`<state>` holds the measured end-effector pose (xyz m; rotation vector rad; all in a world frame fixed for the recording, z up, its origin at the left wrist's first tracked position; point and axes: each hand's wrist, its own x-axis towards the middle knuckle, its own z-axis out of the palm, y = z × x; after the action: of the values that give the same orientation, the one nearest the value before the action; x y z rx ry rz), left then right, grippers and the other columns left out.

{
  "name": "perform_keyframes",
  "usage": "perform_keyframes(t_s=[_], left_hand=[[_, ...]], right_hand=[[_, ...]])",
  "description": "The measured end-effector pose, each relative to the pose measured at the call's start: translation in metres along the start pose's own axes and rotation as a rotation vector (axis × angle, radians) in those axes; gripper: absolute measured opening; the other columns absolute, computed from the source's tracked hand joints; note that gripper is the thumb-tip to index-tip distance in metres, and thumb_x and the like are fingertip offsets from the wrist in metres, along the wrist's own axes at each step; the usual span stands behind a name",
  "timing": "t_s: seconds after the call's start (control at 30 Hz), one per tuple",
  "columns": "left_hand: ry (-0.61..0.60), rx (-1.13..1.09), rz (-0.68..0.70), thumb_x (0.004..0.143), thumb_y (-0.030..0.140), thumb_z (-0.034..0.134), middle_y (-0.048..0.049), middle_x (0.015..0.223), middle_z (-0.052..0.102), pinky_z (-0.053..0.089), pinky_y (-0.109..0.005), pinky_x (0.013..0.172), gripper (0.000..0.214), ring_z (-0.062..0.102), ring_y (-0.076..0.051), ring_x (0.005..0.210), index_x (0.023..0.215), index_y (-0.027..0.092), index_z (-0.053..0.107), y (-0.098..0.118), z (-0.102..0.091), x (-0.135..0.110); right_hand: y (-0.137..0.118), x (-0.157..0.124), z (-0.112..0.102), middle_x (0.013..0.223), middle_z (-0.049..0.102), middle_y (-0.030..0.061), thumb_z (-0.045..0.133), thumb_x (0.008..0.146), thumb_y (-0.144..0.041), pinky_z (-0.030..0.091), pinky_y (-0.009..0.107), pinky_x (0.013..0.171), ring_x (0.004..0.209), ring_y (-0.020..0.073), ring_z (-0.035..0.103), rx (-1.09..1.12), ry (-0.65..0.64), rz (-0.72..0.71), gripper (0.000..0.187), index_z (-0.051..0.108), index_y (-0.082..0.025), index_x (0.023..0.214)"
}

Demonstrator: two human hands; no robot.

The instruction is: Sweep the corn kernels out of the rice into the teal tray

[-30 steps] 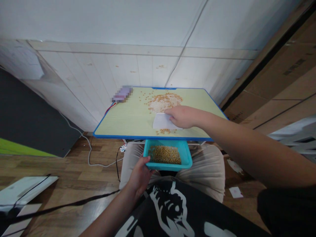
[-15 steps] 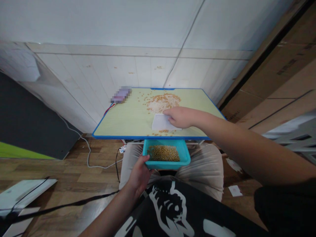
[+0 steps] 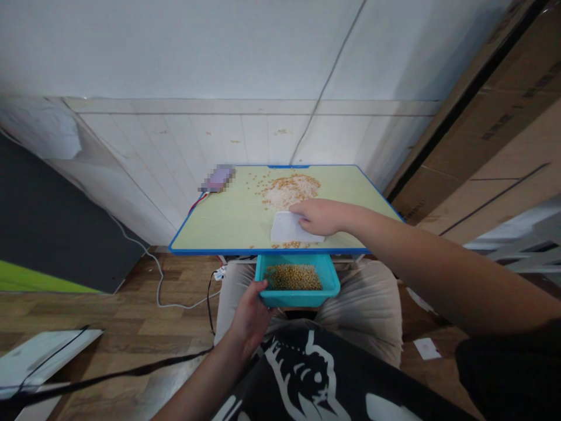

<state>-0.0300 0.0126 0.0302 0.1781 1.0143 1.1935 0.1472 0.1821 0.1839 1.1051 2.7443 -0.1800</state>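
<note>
My left hand (image 3: 249, 313) grips the left rim of a teal tray (image 3: 331, 279) half full of yellow beans (image 3: 293, 277), held just below the table's near edge. My right hand (image 3: 321, 216) presses a white card (image 3: 284, 228) flat on the pale green table (image 3: 219, 219), close to that edge. A few beans (image 3: 287, 245) lie between the card and the edge. Farther back sits a pile of mixed beans and white grains (image 3: 289, 188).
A small purple device (image 3: 218, 178) with a red cable lies at the table's back left. White and black cords run over the wooden floor (image 3: 144, 316). Cardboard boxes (image 3: 504, 128) stand at the right, a white wall behind. My knees are under the table.
My right hand has dragged the card nearer the table's front edge. The row of beans before the card has thinned. The tray stays under the edge.
</note>
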Motion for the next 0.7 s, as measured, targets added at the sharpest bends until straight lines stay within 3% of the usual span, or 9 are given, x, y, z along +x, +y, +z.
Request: perform_keyframes(t_s=[0.5, 0.7], left_hand=[[-0.004, 0.013, 0.000, 0.078, 0.031, 0.074, -0.0103, 0.112, 0.084, 0.060, -0.039, 0.083, 0.056, 0.078, -0.031, 0.104, 0.132, 0.019, 0.070, 0.001, 0.002, 0.004], [-0.004, -0.008, 0.040, 0.078, 0.029, 0.073, -0.0095, 0.113, 0.085, 0.060, -0.042, 0.091, 0.051, 0.078, -0.033, 0.109, 0.128, 0.018, 0.072, 0.002, 0.006, 0.002]], right_hand=[[-0.010, -0.011, -0.001, 0.113, 0.080, 0.0174, 0.054, 0.095, -0.014, 0.044, 0.033, 0.078, 0.093, 0.0251, 0.070, -0.003, -0.013, -0.020, 0.030, 0.073, -0.013, 0.119], [-0.013, -0.017, -0.001, 0.114, 0.079, 0.0175, 0.053, 0.096, -0.014, 0.042, 0.032, 0.077, 0.093, 0.0244, 0.069, -0.001, -0.006, -0.004, 0.029, 0.073, -0.013, 0.118]])
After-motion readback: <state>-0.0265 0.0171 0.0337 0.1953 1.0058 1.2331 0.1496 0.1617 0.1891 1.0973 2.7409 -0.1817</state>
